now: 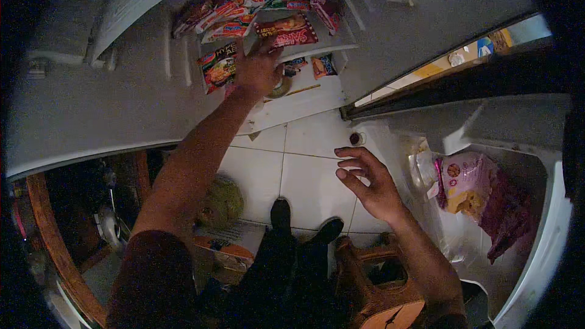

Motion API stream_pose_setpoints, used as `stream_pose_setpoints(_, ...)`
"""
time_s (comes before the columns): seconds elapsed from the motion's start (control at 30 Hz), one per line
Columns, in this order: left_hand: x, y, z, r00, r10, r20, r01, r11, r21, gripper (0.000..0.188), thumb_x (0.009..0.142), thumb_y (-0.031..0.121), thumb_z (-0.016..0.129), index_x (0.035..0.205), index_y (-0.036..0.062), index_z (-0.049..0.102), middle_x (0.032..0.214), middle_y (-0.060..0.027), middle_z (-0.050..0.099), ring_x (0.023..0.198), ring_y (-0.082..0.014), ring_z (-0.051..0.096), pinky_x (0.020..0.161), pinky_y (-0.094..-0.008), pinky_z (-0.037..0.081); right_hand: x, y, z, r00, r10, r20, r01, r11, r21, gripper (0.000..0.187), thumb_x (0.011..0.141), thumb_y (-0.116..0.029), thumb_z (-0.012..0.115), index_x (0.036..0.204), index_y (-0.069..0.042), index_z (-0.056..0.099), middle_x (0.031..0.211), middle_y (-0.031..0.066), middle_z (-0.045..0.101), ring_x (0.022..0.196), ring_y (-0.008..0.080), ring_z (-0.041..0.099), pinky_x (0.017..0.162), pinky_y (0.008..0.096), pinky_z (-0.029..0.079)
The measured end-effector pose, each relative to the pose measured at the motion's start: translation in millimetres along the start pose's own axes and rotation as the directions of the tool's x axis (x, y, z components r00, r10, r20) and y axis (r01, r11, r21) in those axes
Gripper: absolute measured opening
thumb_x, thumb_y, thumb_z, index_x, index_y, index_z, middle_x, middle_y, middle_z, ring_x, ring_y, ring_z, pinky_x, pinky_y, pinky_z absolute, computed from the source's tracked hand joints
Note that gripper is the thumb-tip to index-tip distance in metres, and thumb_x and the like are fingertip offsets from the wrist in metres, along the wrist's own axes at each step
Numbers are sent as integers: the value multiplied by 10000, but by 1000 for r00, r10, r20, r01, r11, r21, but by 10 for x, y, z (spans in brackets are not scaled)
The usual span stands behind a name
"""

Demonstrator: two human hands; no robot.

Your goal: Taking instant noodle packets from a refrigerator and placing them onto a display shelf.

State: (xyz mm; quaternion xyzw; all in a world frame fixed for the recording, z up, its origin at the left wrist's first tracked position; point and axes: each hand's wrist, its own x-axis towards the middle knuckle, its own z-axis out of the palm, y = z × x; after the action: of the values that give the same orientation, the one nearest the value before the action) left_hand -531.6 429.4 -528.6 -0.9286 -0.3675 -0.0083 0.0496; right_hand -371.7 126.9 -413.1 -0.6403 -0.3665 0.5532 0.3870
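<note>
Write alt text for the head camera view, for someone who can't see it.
Seen from above, a person's left hand reaches into an open white cabinet shelf stacked with colourful snack packets, touching them. The right hand hovers open and empty over a white tiled floor, near a white compartment holding pink and dark red bags. The picture is dim.
</note>
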Motion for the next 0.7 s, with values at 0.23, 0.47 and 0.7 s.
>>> stream_pose_setpoints(0.23, 314, -575, -159, 788, -175, -591, 29, 968, -249, 487, 861, 412, 651, 1311, 240, 576, 1408, -143, 484, 1358, -362, 399, 1112, -672, 176, 79, 18, 17, 1000, -20, -4, 20, 999, -33, 356, 924, -234, 688, 1231, -102, 566, 1256, 44, 610, 1102, 191, 602, 977, 380, 466)
stream_pose_setpoints(0.47, 110, -1343, -220, 834, -244, -494, 283, 959, 3, 550, 877, 465, 596, 1366, 221, 538, 1441, -74, 472, 1367, -305, 392, 1101, -659, 223, 75, 34, 22, 1000, 2, 2, -2, 1000, -24, 319, 937, -148, 666, 1227, -79, 554, 1267, 58, 596, 1088, 173, 598, 949, 351, 467)
stream_pose_setpoints(0.7, 168, -1452, -247, 776, -156, -611, 61, 983, -174, 403, 919, 371, 577, 1294, 223, 606, 1318, -47, 587, 1233, -305, 523, 1042, -502, 391, 110, 116, 92, 998, 30, 53, -38, 988, 150, 318, 932, -219, 673, 1207, -89, 579, 1239, 43, 610, 1059, 179, 615, 941, 362, 484)
